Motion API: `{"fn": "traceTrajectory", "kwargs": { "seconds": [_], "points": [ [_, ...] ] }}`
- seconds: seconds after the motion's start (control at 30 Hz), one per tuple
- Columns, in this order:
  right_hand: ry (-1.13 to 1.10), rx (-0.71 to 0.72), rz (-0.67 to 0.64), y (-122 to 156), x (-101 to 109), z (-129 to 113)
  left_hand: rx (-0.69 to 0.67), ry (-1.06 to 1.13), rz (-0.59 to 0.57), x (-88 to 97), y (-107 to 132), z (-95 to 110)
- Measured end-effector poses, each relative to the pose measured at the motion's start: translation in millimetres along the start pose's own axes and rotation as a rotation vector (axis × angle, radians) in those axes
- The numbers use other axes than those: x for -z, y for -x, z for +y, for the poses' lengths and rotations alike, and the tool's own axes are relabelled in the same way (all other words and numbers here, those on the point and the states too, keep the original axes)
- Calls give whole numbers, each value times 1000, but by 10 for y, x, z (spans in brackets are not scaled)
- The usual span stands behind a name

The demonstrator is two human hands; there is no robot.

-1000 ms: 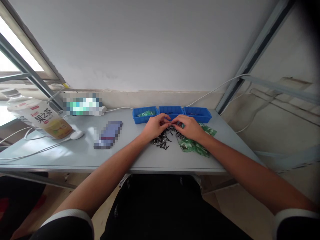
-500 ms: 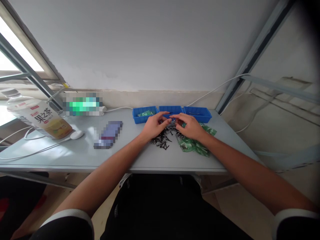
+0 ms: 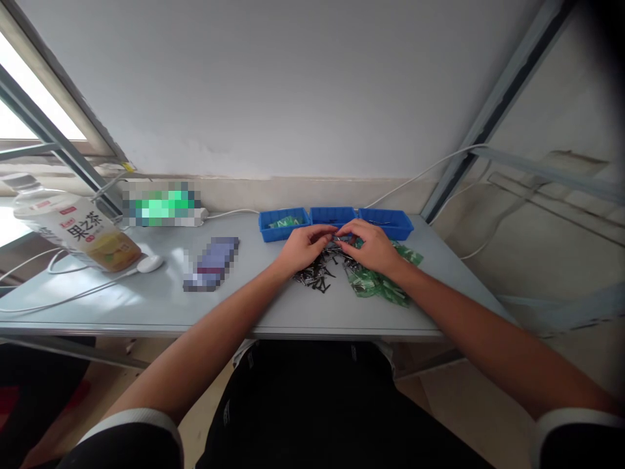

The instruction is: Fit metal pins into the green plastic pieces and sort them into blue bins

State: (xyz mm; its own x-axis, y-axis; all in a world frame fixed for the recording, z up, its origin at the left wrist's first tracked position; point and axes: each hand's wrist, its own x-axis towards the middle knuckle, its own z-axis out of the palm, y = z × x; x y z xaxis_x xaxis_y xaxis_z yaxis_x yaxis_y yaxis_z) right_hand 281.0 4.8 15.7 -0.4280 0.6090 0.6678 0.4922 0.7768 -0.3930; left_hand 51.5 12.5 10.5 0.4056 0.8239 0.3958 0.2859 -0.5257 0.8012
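My left hand [image 3: 303, 249] and my right hand [image 3: 370, 246] rest side by side on a pile of small dark screws [image 3: 317, 275] in the middle of the grey table [image 3: 161, 303]. Their fingertips meet above the pile, curled into pinches around something too small to name. Green plastic bags [image 3: 378, 285] lie under and beside my right hand. Three blue trays [image 3: 385, 223] stand in a row just behind both hands; the left one holds a green bag.
A large drink bottle [image 3: 73, 228] lies at the far left with a white mouse [image 3: 150, 263] and cables beside it. A blurred flat object [image 3: 211, 262] lies left of the pile. A white power strip sits by the wall. Grey frame bars slope at both sides.
Both hands have stayed over the screw pile. The fingers, lifted slightly toward the trays half a second ago, have come back down and closed together above the screws.
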Motion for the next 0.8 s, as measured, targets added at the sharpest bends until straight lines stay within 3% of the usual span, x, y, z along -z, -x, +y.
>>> {"fn": "traceTrajectory", "kwargs": {
  "seconds": [0.17,0.37,0.57,0.8],
  "points": [
    [-22,11,-22,6,-9,2,28,41,35,0,-5,-27],
    [2,14,11,2,8,-34,69,-73,111,31,-14,-34],
    [-19,25,35,-9,17,-46,66,-122,54,10,-16,-62],
    [32,5,-39,15,-15,72,52,47,34,-24,-13,-120]
  ]
}}
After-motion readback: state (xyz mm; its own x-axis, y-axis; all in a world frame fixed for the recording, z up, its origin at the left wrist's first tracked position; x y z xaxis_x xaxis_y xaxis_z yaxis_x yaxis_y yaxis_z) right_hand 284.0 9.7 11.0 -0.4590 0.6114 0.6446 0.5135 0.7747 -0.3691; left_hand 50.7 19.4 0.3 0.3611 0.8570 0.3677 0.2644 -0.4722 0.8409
